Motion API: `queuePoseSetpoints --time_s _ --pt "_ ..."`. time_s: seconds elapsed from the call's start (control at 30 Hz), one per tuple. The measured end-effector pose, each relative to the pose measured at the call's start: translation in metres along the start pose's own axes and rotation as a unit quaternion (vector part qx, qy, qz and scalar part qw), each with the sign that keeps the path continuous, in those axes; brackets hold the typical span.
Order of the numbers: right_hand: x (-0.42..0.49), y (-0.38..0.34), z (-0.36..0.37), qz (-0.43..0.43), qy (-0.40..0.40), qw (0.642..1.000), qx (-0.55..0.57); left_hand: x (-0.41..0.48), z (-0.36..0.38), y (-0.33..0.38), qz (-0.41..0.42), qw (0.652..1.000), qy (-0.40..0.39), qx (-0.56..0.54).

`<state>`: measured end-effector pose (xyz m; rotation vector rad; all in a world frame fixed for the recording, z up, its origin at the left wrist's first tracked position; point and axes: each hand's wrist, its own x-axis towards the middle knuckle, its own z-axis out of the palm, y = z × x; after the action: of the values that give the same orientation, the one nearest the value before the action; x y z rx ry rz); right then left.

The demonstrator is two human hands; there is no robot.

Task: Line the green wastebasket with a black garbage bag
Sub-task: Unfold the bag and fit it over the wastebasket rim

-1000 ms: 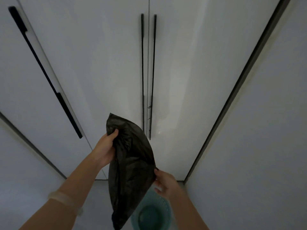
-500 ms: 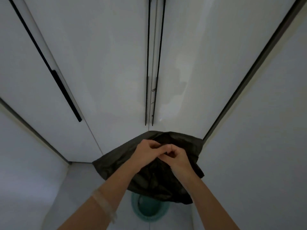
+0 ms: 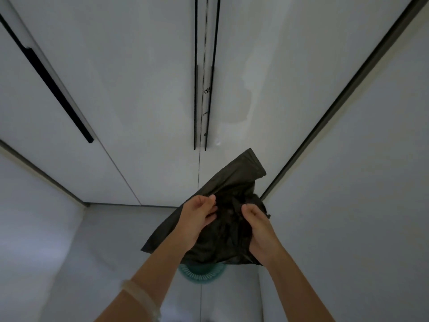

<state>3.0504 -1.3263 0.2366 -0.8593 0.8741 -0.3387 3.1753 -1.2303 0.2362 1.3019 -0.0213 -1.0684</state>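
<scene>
A crumpled black garbage bag (image 3: 229, 189) hangs in the air in front of me, one corner sticking up to the right. My left hand (image 3: 197, 219) pinches its upper edge on the left side. My right hand (image 3: 257, 226) grips the same edge a little to the right, with a gap of bag film between the two hands. Below the bag, on the floor, stands the green wastebasket (image 3: 202, 273); only the near part of its slotted rim shows, the rest is hidden by the bag.
White cabinet doors with long black handles (image 3: 199, 89) rise straight ahead. White walls close in on the left (image 3: 34, 228) and right (image 3: 359, 205), leaving a narrow strip of grey floor (image 3: 120, 252) around the basket.
The bag went from hanging long from my left hand to being bunched between both hands. My hands, touching half a second ago, have now drawn slightly apart along the edge.
</scene>
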Motion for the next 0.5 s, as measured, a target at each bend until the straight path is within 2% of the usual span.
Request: queuePoseSetpoints --time_s 0.1,0.17,0.3,0.33,0.4,0.47,0.5 --pt "0.0 0.001 0.0 -0.009 -0.041 0.999 -0.003 0.002 0.006 -0.005 -0.046 0.993 -0.09 0.062" --pt "0.0 0.0 -0.003 0.009 -0.065 0.998 0.012 0.003 0.009 -0.006 -0.046 0.989 -0.12 0.066" --pt "0.002 -0.002 -0.017 0.011 -0.012 0.999 0.038 0.005 0.011 -0.009 -0.002 0.997 -0.045 0.057" --pt "0.001 -0.002 -0.018 -0.004 -0.005 1.0 0.014 0.005 0.009 -0.012 0.005 0.996 -0.041 0.079" --pt "-0.003 0.004 -0.011 -0.046 -0.02 0.992 -0.114 0.001 0.01 -0.014 -0.027 0.987 -0.105 0.12" --pt "-0.011 0.013 -0.001 -0.063 -0.092 0.967 -0.228 -0.001 0.014 -0.015 -0.046 0.974 -0.145 0.168" --pt "-0.014 0.017 0.001 -0.054 -0.126 0.963 -0.234 0.001 0.016 -0.015 -0.026 0.975 -0.118 0.187"
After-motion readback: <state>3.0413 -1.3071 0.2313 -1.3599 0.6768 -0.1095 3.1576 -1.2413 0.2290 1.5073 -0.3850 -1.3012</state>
